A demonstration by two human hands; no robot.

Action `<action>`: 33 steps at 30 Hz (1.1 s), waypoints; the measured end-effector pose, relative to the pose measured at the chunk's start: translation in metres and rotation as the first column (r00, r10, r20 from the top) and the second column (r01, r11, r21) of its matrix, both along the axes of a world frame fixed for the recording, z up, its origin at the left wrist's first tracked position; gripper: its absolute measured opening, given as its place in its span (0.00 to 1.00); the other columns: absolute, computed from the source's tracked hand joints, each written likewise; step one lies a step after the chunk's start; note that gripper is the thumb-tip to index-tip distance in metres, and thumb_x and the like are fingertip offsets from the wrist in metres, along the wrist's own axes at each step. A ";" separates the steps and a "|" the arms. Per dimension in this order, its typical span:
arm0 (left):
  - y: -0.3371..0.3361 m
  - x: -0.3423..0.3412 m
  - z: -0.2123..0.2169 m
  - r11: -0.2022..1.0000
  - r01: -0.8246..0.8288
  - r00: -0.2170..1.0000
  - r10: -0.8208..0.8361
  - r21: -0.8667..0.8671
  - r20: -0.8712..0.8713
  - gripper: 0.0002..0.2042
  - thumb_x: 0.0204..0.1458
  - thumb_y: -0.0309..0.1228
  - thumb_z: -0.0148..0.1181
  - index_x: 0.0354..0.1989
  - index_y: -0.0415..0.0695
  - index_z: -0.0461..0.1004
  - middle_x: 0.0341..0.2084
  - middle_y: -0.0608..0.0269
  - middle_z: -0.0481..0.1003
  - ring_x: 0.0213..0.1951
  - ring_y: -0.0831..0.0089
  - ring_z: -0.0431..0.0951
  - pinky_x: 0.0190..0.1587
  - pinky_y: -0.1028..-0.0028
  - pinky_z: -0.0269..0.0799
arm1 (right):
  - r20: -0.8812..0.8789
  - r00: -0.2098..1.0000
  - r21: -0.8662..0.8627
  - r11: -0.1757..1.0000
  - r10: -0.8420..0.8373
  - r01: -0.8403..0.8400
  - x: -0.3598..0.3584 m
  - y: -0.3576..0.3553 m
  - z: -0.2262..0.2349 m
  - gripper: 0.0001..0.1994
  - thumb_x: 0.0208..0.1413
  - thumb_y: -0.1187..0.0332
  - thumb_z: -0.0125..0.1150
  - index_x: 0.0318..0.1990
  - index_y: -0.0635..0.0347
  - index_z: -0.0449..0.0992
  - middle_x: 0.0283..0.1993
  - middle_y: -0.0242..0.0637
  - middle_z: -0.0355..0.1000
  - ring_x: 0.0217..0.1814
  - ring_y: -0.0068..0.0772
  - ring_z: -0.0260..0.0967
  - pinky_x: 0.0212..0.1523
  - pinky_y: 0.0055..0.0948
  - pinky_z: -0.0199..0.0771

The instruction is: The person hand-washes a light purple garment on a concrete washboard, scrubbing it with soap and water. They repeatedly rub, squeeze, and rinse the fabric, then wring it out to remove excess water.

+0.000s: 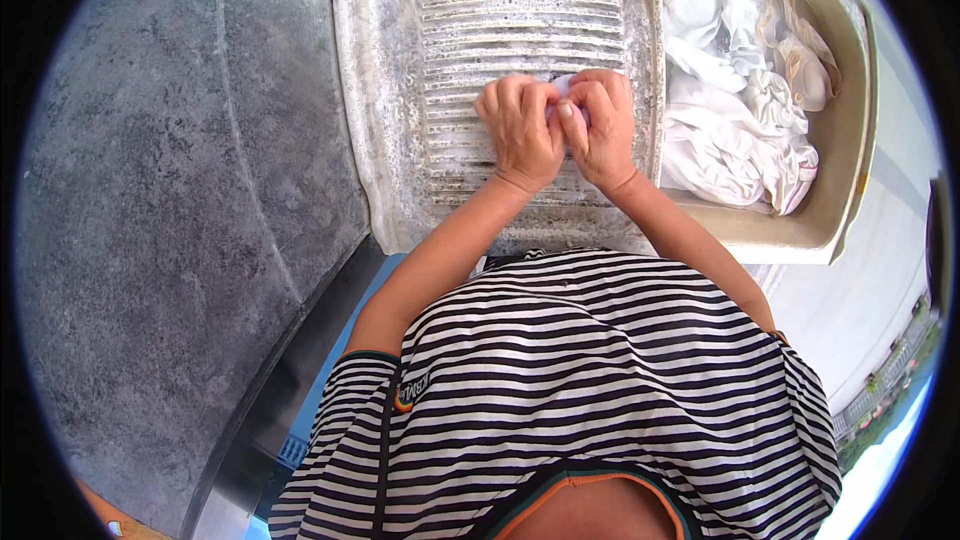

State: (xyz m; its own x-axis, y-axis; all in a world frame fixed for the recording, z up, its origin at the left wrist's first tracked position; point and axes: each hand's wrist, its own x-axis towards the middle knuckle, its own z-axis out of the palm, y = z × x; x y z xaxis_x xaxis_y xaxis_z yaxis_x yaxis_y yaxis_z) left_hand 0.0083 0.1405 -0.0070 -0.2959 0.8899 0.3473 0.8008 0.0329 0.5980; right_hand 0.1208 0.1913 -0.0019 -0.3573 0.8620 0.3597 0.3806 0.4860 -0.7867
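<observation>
Over the ridged washboard (520, 25), my left hand (522, 132) and my right hand (604, 132) are pressed close together, fingers curled and thumbs near each other. A small pale lilac cloth (563, 85) is bunched between them, and both hands grip it. Only a little of it shows past the fingers, so its exact kind is hidden. The washboard's ridges look wet and worn, with dark spots in the grooves.
Right of the washboard is a beige basin (865, 105) in which several white garments (735, 135) lie in water. A dark grey stone-like counter (150, 160) stretches along the left. The washboard's raised pale rim (352, 90) separates it from the counter.
</observation>
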 end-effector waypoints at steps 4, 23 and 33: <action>0.035 -0.016 -0.020 1.000 0.028 0.999 -0.027 -0.013 0.034 0.10 0.57 0.37 0.52 0.26 0.48 0.70 0.28 0.64 0.69 0.37 0.61 0.67 0.46 0.59 0.56 | 0.015 0.999 0.098 0.994 -0.044 0.042 -0.023 0.035 -0.026 0.10 0.60 0.68 0.51 0.27 0.60 0.71 0.30 0.42 0.67 0.34 0.46 0.64 0.37 0.40 0.65; 0.005 0.002 -0.014 1.000 0.015 0.988 -0.017 0.015 0.155 0.12 0.56 0.38 0.53 0.23 0.45 0.69 0.28 0.62 0.68 0.40 0.60 0.66 0.48 0.60 0.57 | -0.055 0.997 -0.123 0.991 -0.050 0.043 -0.005 -0.015 -0.020 0.10 0.60 0.64 0.49 0.29 0.59 0.68 0.35 0.43 0.66 0.39 0.44 0.61 0.43 0.41 0.61; 0.042 -0.025 -0.017 0.970 0.218 0.924 -0.241 0.109 0.298 0.12 0.53 0.30 0.50 0.17 0.43 0.67 0.17 0.59 0.67 0.24 0.60 0.67 0.32 0.63 0.58 | -0.096 0.989 -0.156 0.980 0.111 -0.125 -0.014 0.036 -0.021 0.11 0.58 0.68 0.48 0.24 0.60 0.68 0.26 0.41 0.64 0.27 0.45 0.60 0.32 0.40 0.62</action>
